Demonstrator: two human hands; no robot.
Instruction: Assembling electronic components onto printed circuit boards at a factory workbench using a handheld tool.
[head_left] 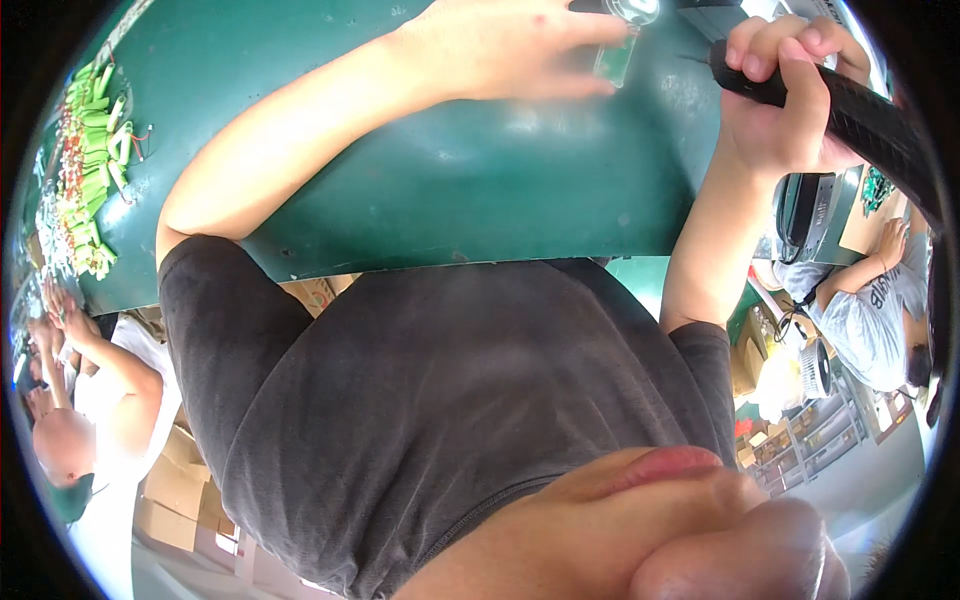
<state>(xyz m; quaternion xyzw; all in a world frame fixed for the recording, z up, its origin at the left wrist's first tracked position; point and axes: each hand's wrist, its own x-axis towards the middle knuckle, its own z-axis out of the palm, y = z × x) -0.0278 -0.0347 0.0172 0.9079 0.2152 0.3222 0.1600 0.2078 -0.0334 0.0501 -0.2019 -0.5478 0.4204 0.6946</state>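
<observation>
My left hand point(515, 50) reaches across the green tabletop point(480, 190) at the top of the view. Its fingers are stretched out and apart, slightly blurred. Just beyond the fingertips lies a small clear piece with a round end point(615, 60); whether they touch it I cannot tell. Raised at the upper right, my right hand point(785, 110) is closed around a thick black bar with a textured surface point(865, 115). The bar runs off toward the right rim, so its full shape is hidden.
Bright green wrapped parts with thin wires point(95, 170) lie in a row along the table's left side. A dark device point(808, 212) is below my right hand. Co-workers sit at left point(125, 380) and right point(865, 325). Cardboard boxes point(175, 490) stand lower left.
</observation>
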